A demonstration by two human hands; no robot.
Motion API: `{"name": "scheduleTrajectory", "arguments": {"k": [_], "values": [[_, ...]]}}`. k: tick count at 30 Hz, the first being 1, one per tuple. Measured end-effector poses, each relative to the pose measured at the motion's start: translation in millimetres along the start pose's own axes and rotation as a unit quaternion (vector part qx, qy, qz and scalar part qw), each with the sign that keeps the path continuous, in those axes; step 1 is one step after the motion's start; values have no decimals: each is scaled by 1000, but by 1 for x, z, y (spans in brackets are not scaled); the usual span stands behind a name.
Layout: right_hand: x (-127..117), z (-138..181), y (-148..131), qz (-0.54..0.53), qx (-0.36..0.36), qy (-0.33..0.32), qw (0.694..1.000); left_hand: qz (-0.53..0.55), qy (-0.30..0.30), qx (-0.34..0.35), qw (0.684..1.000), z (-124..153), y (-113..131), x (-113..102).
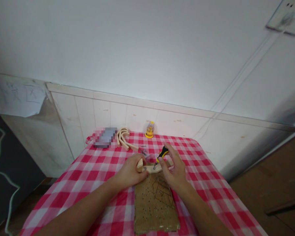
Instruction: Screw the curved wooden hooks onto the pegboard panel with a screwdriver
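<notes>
My left hand (131,170) is closed on the left end of a pale wooden piece (150,169), which rests at the far end of a brown cardboard sheet (153,203). Two dark screw heads show on the wood's near face. In my right hand (174,168) is a yellow and black screwdriver (163,152), held by the fingers at its handle. It tilts down to the left, and its tip meets the wood at the right-hand screw. My fingers hide part of the wood's right side.
Curved wooden pieces (124,139) lie at the back left beside a blurred-out grey object (105,137). Small metal parts (143,151) lie behind the wood. A clear and yellow container (149,129) stands near the wall. A red-and-white checked cloth (100,183) covers the table.
</notes>
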State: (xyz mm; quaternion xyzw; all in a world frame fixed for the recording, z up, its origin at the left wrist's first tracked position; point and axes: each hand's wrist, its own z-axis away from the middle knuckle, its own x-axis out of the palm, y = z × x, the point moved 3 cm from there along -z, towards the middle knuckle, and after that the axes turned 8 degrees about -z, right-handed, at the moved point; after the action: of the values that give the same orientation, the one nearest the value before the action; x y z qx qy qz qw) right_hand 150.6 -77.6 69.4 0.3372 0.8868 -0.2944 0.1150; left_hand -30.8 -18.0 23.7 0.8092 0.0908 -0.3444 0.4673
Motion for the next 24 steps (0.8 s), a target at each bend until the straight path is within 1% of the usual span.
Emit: {"name": "scheduleTrajectory", "arguments": {"k": [6, 14, 24], "values": [[-1, -1, 0, 1, -6, -13, 1000, 3, 4, 5, 1000, 0, -2, 1], [1, -1, 2, 0, 8, -33, 999, 2, 6, 14, 1000, 2, -1, 0], [0, 0, 2, -15, 0, -38, 999, 1, 3, 9, 1000, 2, 1, -1]]}}
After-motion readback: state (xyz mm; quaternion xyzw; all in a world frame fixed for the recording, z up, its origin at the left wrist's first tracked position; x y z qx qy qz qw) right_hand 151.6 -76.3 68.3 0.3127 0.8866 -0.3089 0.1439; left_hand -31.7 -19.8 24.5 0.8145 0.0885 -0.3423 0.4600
